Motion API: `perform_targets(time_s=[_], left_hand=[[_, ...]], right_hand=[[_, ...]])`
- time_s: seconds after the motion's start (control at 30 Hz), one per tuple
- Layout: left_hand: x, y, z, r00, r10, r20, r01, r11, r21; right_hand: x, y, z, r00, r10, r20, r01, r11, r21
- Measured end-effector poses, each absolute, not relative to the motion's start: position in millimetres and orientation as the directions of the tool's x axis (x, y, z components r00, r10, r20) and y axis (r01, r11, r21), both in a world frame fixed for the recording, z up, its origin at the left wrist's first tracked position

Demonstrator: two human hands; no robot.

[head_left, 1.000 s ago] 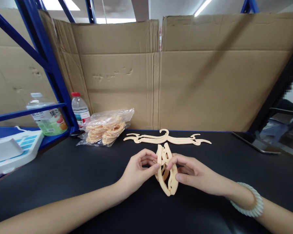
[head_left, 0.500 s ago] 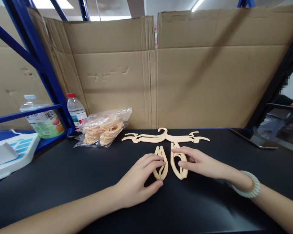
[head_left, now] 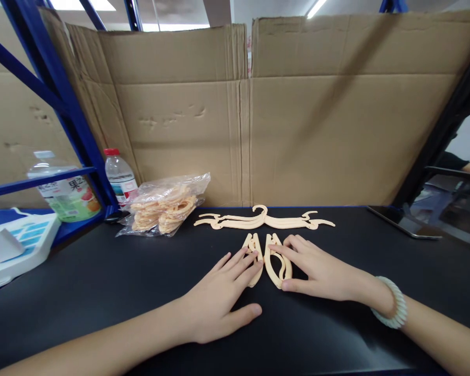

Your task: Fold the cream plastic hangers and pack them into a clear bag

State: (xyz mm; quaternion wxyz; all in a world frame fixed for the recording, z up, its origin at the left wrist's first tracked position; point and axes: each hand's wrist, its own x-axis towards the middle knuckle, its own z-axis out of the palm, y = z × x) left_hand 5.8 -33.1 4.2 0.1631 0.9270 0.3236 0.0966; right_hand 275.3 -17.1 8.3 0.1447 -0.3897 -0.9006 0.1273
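Hangers point(head_left: 268, 265) under fingers point(head_left: 238, 266), left hand point(head_left: 219, 303) splayed, holding nothing, right hand point(head_left: 319, 266) arched, hold unclear

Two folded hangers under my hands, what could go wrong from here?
The left folded hanger and right folded hanger lie so close together that sliding one might knock the other. Your left hand lies palm-down across the first, so pressing hard could strain its slim bars. Pushing either one away from you could bump the open hanger just behind them.
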Motion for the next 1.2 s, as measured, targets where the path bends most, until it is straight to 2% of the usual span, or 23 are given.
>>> perform_targets(time_s=[0.3, 0.53, 0.77, 1.0, 1.2], left_hand=[[5.1, -30.2, 2.1, 0.742, 0.669, 0.047, 0.625, -0.715, 0.314], [3.7, -26.9, 1.4, 0.741, 0.668, 0.068, 0.622, -0.721, 0.306], [3.5, -24.4, 0.3, 0.706, 0.686, 0.177, 0.602, -0.713, 0.361], [3.7, -25.7, -0.1, 0.727, 0.666, 0.167, 0.608, -0.738, 0.295], [3.6, -24.2, -0.9, 0.743, 0.651, 0.158, 0.599, -0.751, 0.277]], right_hand=[[264.3, -20.3, 3.8, -0.634, 0.746, 0.202, 0.692, 0.664, -0.282], [267.1, -19.4, 1.9, -0.626, 0.746, 0.227, 0.682, 0.665, -0.304], [272.1, -22.3, 13.2, -0.653, 0.724, 0.222, 0.646, 0.686, -0.335], [273.0, -19.1, 9.6, -0.693, 0.687, 0.218, 0.587, 0.714, -0.381], [271.9, -17.7, 9.4, -0.691, 0.689, 0.217, 0.599, 0.714, -0.363]])
